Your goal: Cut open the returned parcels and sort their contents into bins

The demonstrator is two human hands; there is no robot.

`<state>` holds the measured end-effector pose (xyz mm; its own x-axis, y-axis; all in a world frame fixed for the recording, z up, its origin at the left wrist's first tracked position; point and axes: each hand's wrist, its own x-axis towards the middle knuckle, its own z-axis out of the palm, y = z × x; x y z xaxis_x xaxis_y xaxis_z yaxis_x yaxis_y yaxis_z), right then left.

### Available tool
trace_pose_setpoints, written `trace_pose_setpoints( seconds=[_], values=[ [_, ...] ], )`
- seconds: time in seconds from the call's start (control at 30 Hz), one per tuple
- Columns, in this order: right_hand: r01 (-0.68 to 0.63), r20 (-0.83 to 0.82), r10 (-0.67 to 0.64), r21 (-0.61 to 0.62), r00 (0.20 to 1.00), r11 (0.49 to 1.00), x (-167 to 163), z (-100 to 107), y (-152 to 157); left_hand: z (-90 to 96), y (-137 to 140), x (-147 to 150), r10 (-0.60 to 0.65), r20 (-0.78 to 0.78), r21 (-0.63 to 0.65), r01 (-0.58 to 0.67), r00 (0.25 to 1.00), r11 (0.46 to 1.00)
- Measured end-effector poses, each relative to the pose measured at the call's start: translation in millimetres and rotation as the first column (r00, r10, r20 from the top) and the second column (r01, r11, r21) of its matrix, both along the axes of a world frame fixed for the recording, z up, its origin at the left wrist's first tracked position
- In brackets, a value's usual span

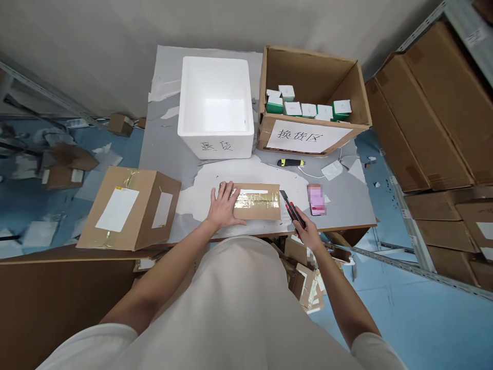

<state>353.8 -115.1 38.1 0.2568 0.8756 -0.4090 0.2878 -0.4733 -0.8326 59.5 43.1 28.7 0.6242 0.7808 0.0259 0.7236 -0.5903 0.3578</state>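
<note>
Taped carton (257, 208) lies on the table (162, 133), its left end beneath the splayed left hand (223, 207) on my feed; I see the right hand (306, 231) gripping a box cutter (291, 209), tip just beside the carton's right edge.

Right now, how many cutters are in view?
2. The red-black cutter is in the right hand; the yellow-black cutter lies on the table, just in front of the open carton. Others may be hidden.
</note>
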Motion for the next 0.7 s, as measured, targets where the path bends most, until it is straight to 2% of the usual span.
trace_pose_setpoints(
  seconds=[0.1,0.2,0.33,0.5,0.7],
  values=[
    [-0.005,-0.029,0.005,-0.012,1.000,1.000,3.5,-0.7,-1.1,-4.2,4.7,0.8,-0.013,0.015,-0.031,0.014,1.000,0.999],
    [-0.036,-0.021,0.036,-0.025,0.999,0.999,6.4,1.5,-1.4,-9.4,5.3,-0.1,-0.034,0.102,-0.040,0.038,0.994,0.998],
    [-0.179,0.043,0.182,-0.055,0.982,0.982,13.1,10.9,-1.9,-13.6,2.3,-1.6,-0.030,0.194,-0.033,0.037,0.981,0.999],
    [-0.359,0.194,0.364,-0.063,0.911,0.931,27.3,26.0,-1.3,-15.9,-1.5,-4.3,-0.034,0.205,-0.042,0.044,0.978,0.998],
    [-0.434,0.297,0.430,-0.057,0.853,0.899,27.4,32.8,-14.4,-18.5,-2.4,-4.7,-0.029,0.204,-0.052,0.040,0.978,0.998]
  ],
)
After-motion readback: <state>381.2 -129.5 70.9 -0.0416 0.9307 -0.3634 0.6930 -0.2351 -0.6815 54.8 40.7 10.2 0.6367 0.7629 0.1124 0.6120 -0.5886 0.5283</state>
